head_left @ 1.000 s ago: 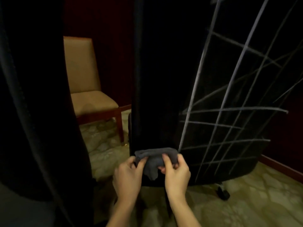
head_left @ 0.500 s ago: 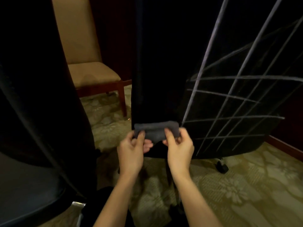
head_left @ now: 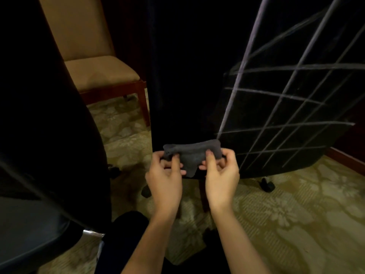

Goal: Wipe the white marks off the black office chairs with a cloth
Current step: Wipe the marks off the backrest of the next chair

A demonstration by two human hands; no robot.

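Observation:
A dark grey cloth [head_left: 192,155] is stretched between both hands in front of the lower edge of a black office chair back [head_left: 187,76]. My left hand [head_left: 165,175] pinches the cloth's left end, and my right hand [head_left: 221,175] pinches its right end. The right part of that chair back carries a grid of crossing white marks [head_left: 286,107]; its left part looks plain black. A second black office chair [head_left: 39,135] fills the left side of the view, very close to me.
A tan upholstered chair [head_left: 94,72] with red-brown wooden legs stands behind, at the upper left. The floor is patterned green-beige carpet [head_left: 296,214]. A black caster [head_left: 266,183] sits under the marked chair. A wooden baseboard [head_left: 347,159] runs along the right wall.
The view has tilted down and the chair backs have risen in frame. The hands have gone on reworking the cloth, which now hangs in a fold between them.

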